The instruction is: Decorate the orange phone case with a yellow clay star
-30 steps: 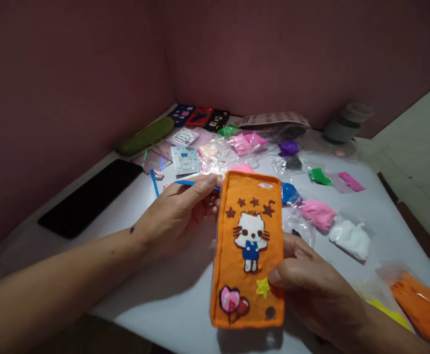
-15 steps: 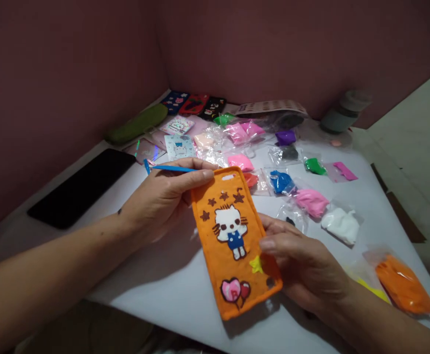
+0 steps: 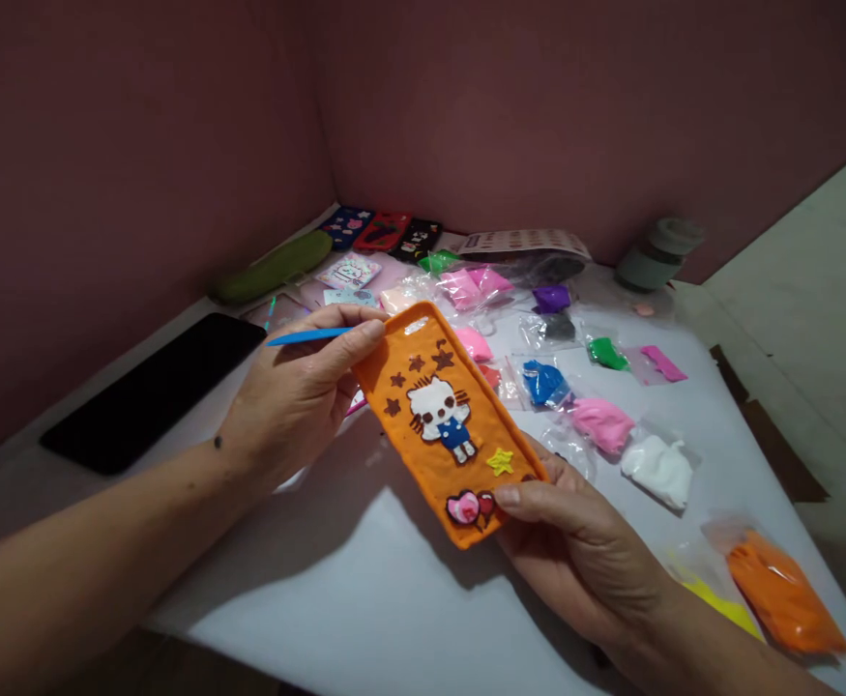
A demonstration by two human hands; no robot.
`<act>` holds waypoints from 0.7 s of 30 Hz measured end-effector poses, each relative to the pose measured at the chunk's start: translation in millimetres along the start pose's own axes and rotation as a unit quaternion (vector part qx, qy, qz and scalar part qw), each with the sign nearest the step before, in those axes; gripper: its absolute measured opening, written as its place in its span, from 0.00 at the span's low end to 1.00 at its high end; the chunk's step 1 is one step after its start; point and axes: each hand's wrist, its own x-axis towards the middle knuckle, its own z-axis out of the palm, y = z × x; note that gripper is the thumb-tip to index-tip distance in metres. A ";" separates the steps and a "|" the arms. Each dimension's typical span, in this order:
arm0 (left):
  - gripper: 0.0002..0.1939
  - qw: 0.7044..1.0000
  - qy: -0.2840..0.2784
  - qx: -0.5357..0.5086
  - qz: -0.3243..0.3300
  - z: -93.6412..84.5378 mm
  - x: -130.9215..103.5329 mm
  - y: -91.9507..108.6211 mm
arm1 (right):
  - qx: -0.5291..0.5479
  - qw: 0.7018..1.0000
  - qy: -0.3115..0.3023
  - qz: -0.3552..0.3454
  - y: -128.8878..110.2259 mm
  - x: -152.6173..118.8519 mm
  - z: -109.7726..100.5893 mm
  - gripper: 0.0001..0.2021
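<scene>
An orange phone case (image 3: 423,464) is held tilted above the table between my two hands. Its face bears a white cat figure in blue overalls, brown stars, a yellow star and pink and red hearts. My left hand (image 3: 306,372) pinches its upper left corner, thumb on the front. A blue modelling tool (image 3: 310,336) also rests in that hand, sticking out to the left between thumb and fingers. At the lower right edge, my right hand (image 3: 574,532) grips the case, its thumb near the hearts and its fingers behind.
Several clear bags of coloured clay, among them white (image 3: 658,469), blue (image 3: 544,383) and orange (image 3: 785,590), lie across the white table (image 3: 306,590). A black slab (image 3: 154,387) lies at left. Decorated cases (image 3: 383,232), a green pouch (image 3: 274,266) and a jar (image 3: 658,253) stand farther back.
The phone case has risen slightly and leans more to the left at its top. My right hand has shifted down its edge, closer to the hearts. The blue tool has swung in my left hand.
</scene>
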 end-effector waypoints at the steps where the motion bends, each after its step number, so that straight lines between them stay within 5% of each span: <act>1: 0.04 1.000 0.006 0.011 0.017 -0.6 1.5 0.3 | 0.005 1.000 0.006 -0.002 0.3 0.5 -0.4 0.20; 8: 0.04 0.963 0.054 0.132 0.230 -3.2 -18.9 20.6 | 0.034 0.997 0.074 0.002 1.0 3.1 0.8 0.20; 10: 0.07 0.926 -0.013 0.272 0.263 -3.9 -30.3 26.8 | 0.043 0.996 0.083 0.003 1.0 3.8 0.7 0.21; 14: 0.10 0.876 -0.255 0.305 0.275 -9.1 -37.2 28.9 | 0.033 0.996 0.082 0.009 1.5 4.1 -1.4 0.21; 21: 0.10 0.895 -0.262 0.279 0.230 -15.4 -35.5 24.5 | 0.027 0.998 0.048 0.030 2.3 2.2 -2.6 0.17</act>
